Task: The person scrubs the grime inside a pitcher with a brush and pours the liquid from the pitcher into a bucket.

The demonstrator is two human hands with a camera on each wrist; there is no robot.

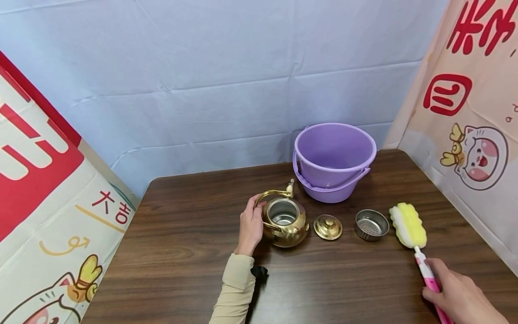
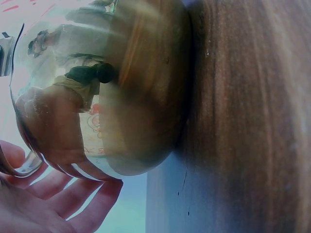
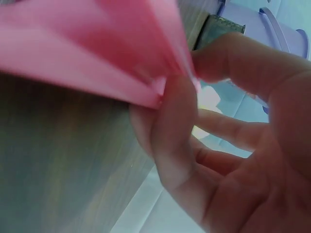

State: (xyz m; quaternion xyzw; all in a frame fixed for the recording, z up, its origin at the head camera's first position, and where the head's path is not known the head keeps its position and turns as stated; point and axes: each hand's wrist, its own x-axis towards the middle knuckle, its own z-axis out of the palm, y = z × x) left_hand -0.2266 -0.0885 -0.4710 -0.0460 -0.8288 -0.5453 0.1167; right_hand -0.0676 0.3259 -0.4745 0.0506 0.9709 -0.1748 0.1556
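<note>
A round brass-coloured teapot (image 1: 286,231) stands lidless on the table, its steel inside showing. At its left side my left hand (image 1: 252,225) holds it by the body and the arched handle. In the left wrist view the fingers (image 2: 73,199) lie against the shiny body and the thumb is by the handle. My right hand (image 1: 461,288) grips the pink handle of a sponge bottle brush (image 1: 409,225), whose yellow and white head points away from me. The right wrist view shows thumb and finger pinching the pink handle (image 3: 97,43). The brass lid (image 1: 328,227) lies right of the teapot.
A perforated steel strainer cup (image 1: 371,225) sits between the lid and the brush. Behind them a purple bucket (image 1: 332,180) stands at the table's back, its handle hanging down in front. Cloth hangs behind and on both sides of the wooden table (image 1: 174,252).
</note>
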